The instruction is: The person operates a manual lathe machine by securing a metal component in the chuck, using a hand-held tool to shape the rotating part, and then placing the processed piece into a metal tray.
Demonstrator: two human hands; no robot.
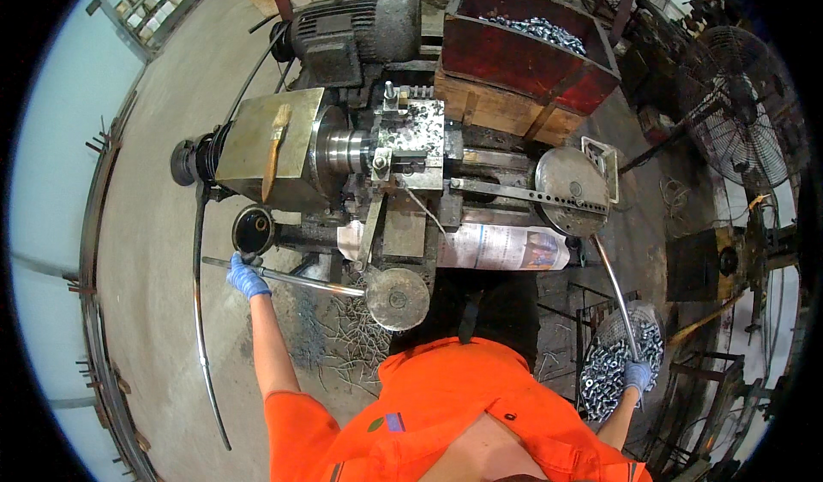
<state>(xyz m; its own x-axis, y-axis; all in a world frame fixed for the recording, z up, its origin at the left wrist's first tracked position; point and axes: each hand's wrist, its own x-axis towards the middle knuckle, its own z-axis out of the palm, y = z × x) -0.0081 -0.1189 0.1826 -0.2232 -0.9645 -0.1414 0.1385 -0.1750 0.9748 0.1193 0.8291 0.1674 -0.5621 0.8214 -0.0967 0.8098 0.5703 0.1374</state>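
Observation:
My left hand (249, 280), in a blue glove, closes around a long metal lever rod (313, 284). This rod runs to a round metal disc (398, 299) at the near side of a lathe-like machine (411, 135). Just beyond the left fingers is a round cup (254, 230) with dark liquid in it. My right hand (636, 376), also gloved, is closed on the lower end of a second lever rod (615, 289), which slopes down from a larger disc (572, 190). Behind that hand sits a basket of small metal parts (610, 370).
A brush (274, 156) lies on the machine's metal cover (236, 139). Behind are a motor (356, 36) and a red bin (523, 66) holding metal parts. A fan (737, 105) stands at the right. Metal shavings (356, 332) litter the floor; printed paper (501, 247) lies under the machine's front.

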